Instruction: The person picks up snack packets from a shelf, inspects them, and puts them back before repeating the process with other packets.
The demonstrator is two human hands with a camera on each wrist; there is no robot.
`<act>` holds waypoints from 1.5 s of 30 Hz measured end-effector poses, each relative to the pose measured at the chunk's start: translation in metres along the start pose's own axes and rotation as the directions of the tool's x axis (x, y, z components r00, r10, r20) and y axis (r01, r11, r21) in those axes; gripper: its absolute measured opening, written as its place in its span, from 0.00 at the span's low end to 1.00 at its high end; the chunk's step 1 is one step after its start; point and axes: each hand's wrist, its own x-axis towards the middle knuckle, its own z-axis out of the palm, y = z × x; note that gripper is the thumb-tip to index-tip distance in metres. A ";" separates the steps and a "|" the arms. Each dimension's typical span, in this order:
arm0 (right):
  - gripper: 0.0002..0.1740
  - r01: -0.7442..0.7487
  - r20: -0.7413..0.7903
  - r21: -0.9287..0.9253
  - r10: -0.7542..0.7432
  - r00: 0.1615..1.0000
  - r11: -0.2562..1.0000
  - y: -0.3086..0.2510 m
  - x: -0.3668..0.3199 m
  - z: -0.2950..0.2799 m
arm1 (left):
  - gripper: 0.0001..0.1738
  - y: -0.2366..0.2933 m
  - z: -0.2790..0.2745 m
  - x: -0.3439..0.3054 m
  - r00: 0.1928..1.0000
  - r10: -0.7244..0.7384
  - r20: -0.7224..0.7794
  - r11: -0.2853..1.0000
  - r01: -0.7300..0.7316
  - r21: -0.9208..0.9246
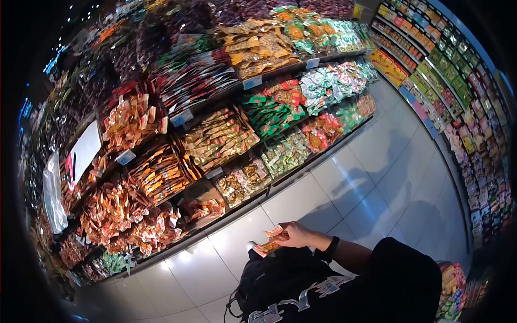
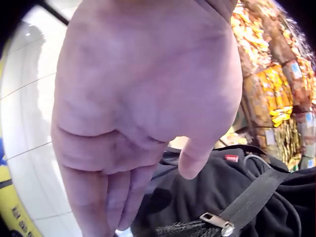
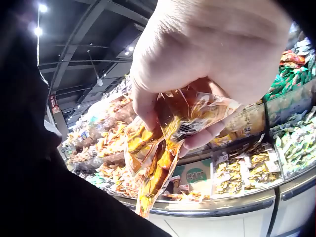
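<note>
My right hand (image 1: 299, 236) grips several small snack packets (image 1: 267, 248) in front of my body, above the tiled floor. Seen from the right wrist, the thumb and fingers curl round the clear wrappers (image 3: 159, 170), and orange-brown food shows through the plastic. Part of the bunch is hidden behind the palm. My left hand (image 2: 143, 94) hangs with its fingers loosely extended and nothing in its palm. Beside it is a black bag (image 2: 197, 197) with a strap and a metal zipper pull. The head view does not show the left hand.
Stepped bins of wrapped snacks line the left, including orange-brown packets (image 1: 116, 212) and a low bin (image 1: 202, 207) holding a few. A white sheet (image 1: 86, 151) stands among the left bins. Tiled floor (image 1: 291, 196) separates them from a packed shelf (image 1: 458, 97) on the right.
</note>
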 end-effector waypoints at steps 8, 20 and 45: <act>0.19 -0.093 -0.328 0.122 0.128 0.936 0.988 0.082 -0.063 -0.093 | 0.11 0.153 -0.044 0.010 0.927 0.283 0.246 0.464 -0.357 0.811; 0.14 -0.308 -0.662 0.297 0.427 0.616 0.904 0.220 -0.280 -0.346 | 0.17 0.543 0.301 0.192 0.989 0.108 0.102 0.944 -0.134 0.300; 0.13 -0.201 -0.784 0.409 0.456 0.421 0.890 0.480 -0.318 -0.875 | 0.21 1.066 0.896 0.288 0.474 0.244 0.846 0.433 -0.834 0.343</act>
